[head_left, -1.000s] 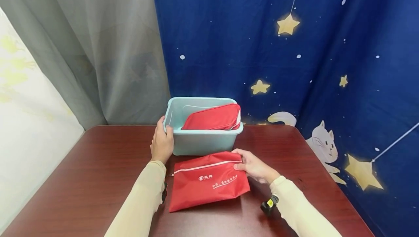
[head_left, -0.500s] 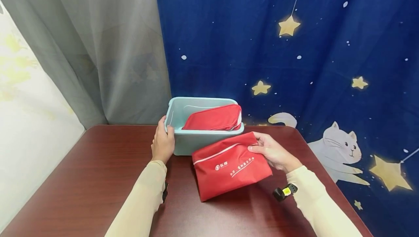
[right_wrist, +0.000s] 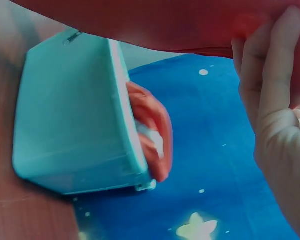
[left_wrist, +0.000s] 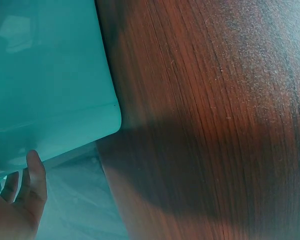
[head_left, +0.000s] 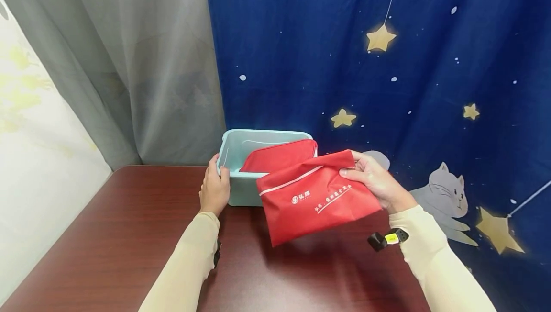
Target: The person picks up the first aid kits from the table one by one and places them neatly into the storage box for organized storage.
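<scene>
A flat red zip pouch (head_left: 318, 197) with white lettering and a white zip line is raised above the table, tilted up to the right. My right hand (head_left: 374, 178) pinches its upper right corner, thumb on the front and fingers behind, as the right wrist view also shows. Behind the pouch stands a light blue plastic bin (head_left: 243, 190), partly covered by it. Inside the bin leans a red zippered case (head_left: 280, 155) whose end reaches the right rim. My left hand (head_left: 214, 187) grips the bin's left rim; in the left wrist view, fingers (left_wrist: 37, 175) lie against the bin wall.
The dark red wooden table (head_left: 129, 235) extends to both sides and toward me. At its back edge hang a grey curtain (head_left: 172, 87) and a blue star-patterned curtain (head_left: 297, 53). A white wall panel (head_left: 38, 159) borders the left.
My right hand has lifted the red pouch off the table and moved it up and to the right, where it now overlaps the bin's front. The left hand and bin stay put.
</scene>
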Demonstrator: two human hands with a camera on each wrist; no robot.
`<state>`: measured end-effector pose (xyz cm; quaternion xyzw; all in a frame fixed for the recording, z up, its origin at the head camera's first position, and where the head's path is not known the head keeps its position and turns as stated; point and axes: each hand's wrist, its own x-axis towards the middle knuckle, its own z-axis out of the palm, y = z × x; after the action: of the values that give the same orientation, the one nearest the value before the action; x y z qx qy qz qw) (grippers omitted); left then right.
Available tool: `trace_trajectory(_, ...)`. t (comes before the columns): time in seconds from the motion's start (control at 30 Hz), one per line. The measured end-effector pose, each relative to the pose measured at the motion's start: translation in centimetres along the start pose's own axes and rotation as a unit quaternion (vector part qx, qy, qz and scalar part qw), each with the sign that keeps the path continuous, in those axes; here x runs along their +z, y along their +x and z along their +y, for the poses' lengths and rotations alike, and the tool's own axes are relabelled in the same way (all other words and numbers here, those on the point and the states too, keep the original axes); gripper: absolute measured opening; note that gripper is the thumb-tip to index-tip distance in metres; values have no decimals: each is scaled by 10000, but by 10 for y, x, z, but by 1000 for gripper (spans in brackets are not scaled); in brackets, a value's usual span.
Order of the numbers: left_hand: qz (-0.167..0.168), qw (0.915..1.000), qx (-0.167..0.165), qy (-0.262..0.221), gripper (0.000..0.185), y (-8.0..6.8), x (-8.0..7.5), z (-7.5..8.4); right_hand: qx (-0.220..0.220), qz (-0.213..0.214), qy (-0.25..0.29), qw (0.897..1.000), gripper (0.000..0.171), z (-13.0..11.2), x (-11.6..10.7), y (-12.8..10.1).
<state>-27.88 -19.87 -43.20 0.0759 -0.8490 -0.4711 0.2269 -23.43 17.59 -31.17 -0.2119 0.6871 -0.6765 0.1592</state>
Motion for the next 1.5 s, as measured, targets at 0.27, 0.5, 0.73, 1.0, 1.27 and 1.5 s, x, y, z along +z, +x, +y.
trace_trajectory(0.27,-40,10000,-45,-9,53,0,2,-2,-248,192,-324,9990,35,-25,5,5)
trace_trajectory(0.5,12,10000,1,13,53,2,3,-2,-770,269,106,9966,33,-39,12,16)
trace_trajectory(0.73,28,10000,12,-35,52,1,1,-1,-1063,299,1031,9885,33,-41,18,36)
trace_trajectory(1.0,10,10000,-10,-51,52,-1,0,0,-1224,368,1656,9779,36,-42,23,59)
trace_trajectory(1.27,20,10000,7,-65,52,-2,-1,2,-1492,753,2239,9602,38,-40,27,81)
trace_trajectory(1.5,-19,10000,2,-42,53,-4,-1,3,-1543,873,2646,9479,37,-31,27,89)
